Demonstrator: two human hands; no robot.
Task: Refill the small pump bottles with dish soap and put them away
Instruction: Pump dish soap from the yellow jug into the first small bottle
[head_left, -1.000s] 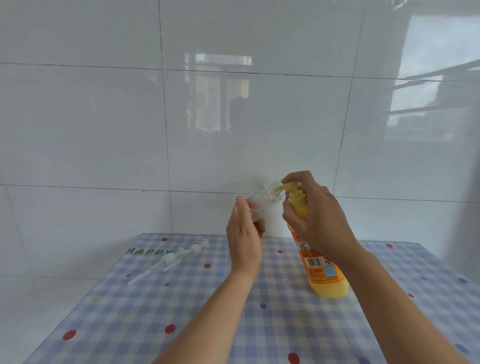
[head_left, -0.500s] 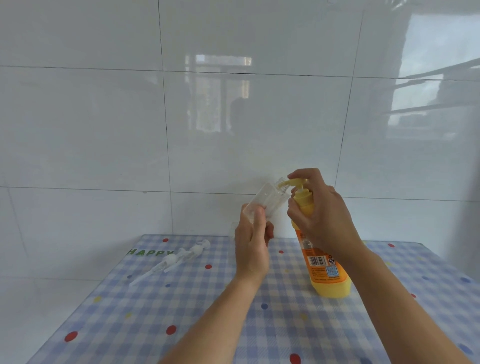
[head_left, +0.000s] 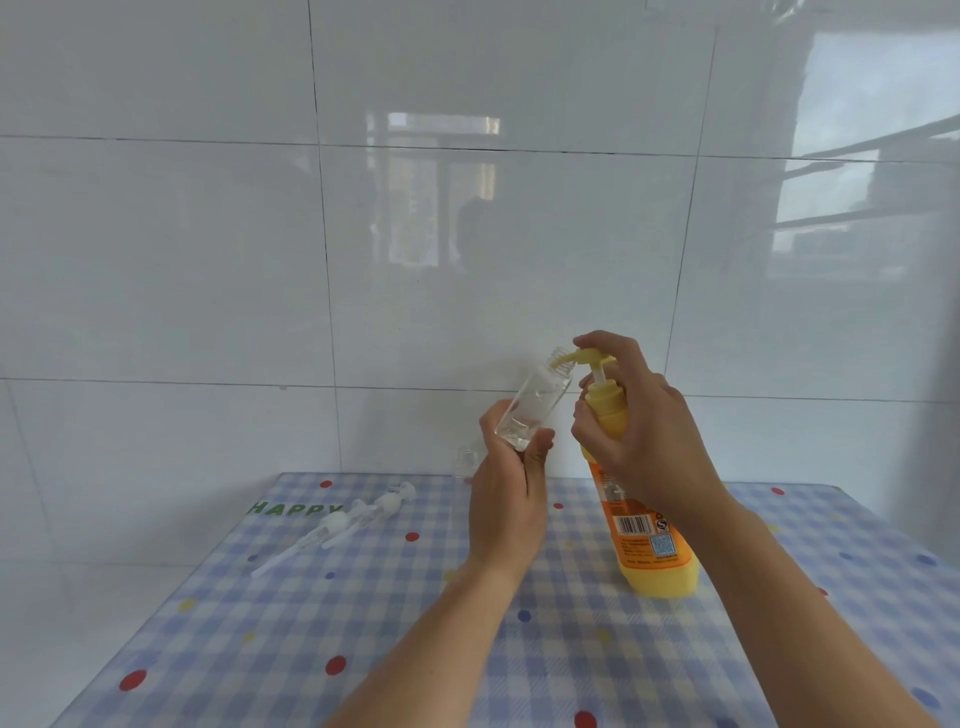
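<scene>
Left hand (head_left: 506, 499) grips tilted vial (head_left: 535, 402) so its mouth meets the spout, right hand (head_left: 641, 415) wraps soap bottle (head_left: 641, 540), finger on pump (head_left: 589, 357); 2 pump tops (head_left: 345, 522) lie aside.

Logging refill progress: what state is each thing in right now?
small clear bottle, uncapped, tilted, mouth at soap nozzle, held by left hand
dish soap bottle, upright, pump raised, gripped by right hand
two pump heads, removed, lying on table
second small bottle, uncapped, standing

Small bottle (head_left: 535, 404) clear glossy plastic; soap bottle (head_left: 642, 540) opaque yellow plastic; wall tiles (head_left: 467, 260) glossy; tablecloth (head_left: 311, 649) smooth checked.
</scene>
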